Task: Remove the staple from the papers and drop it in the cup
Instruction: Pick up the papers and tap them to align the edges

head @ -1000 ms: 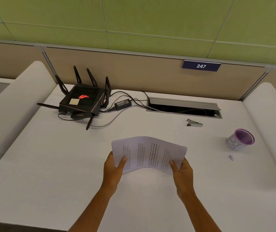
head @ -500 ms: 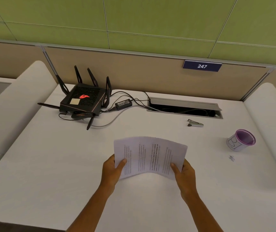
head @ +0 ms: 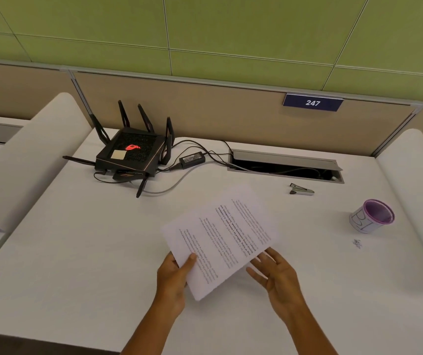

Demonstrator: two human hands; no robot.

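Papers (head: 220, 239) sit at the middle of what we see, tilted so one corner points away toward the desk's cable slot (head: 284, 166), and we take them as our landmark. Our left hand (head: 173, 278) pinches their near left edge, thumb on top of the printed face and fingers underneath. Our right hand (head: 277, 274) lies just right of the papers' near edge with its fingers spread and loose, gripping nothing; we cannot tell whether the fingertips touch the sheet. Printed text covers the top page in columns, but it is too small and skewed for us to read, and we cannot make out the staple. Right of the papers and well apart stands the cup (head: 373, 216), purple inside with a white wrap carrying hand-drawn marks that look like "B1". A small crumpled bit (head: 357, 243) lies on the desk just nearer us than the cup. Beyond the papers to the right rests a staple remover (head: 302, 189). Beyond them to the left sits a black router (head: 131, 155) with a glowing red logo and a pale sticky note, a power adapter (head: 192, 158) beside it. Higher on the partition a blue plate (head: 313, 103) reads "247".
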